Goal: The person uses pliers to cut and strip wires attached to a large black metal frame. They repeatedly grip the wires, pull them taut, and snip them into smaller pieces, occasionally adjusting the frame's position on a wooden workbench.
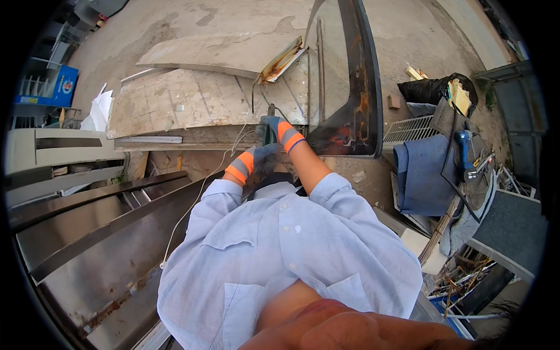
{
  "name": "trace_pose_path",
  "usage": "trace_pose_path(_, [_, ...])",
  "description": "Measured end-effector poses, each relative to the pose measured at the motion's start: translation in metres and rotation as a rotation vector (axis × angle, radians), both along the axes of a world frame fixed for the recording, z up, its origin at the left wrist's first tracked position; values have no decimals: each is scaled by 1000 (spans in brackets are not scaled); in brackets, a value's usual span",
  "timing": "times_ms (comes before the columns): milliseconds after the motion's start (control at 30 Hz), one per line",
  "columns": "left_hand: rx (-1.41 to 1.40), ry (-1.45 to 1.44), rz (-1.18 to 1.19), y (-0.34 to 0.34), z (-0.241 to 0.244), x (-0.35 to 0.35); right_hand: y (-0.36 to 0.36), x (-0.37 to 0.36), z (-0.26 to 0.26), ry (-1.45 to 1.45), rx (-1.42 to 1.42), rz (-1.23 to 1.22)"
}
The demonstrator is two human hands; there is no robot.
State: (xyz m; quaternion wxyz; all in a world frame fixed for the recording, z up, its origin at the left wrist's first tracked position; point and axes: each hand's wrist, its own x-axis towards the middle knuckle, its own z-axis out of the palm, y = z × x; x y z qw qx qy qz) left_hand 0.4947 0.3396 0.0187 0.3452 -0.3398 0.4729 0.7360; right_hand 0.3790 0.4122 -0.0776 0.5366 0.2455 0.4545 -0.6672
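Observation:
My right hand [274,126], in a blue-grey glove with an orange cuff, grips a dark hand tool [269,136] with greenish handles. Its narrow metal end [271,108] points away from me; which kind of tool it is, I cannot tell. Close below, my left hand [266,154], gloved alike, closes at the near end of the handles, its fingers partly hidden. Beyond the tool lies a dirty, pale panel [205,100], and a rusty metal channel [282,61] rests on it. A thin white cable [210,177] runs beside my left arm, and a dark wire [282,113] passes the tool tip.
A rusty framed glass panel [365,83] stands to the right of the pale panel. Further right are a blue cloth [422,175], a cordless drill [466,155] and a black bag [431,92]. Large sheet-metal pieces [100,232] lie at my left.

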Motion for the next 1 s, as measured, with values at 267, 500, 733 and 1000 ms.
trace_pose_path(267, [-140,25,-21,-7,-31,4,-9,0,-10,29,-43,23])
trace_pose_path(500, [-226,122,-90,-7,-23,3,0,1,-11,74,-156,129])
trace_pose_path(733, [-758,441,-176,29,-15,12,38,26,-5,-28,-729,-194])
trace_pose_path(1000, [-218,485,-231,-6,-17,14,12,35,18,1,-331,-246])
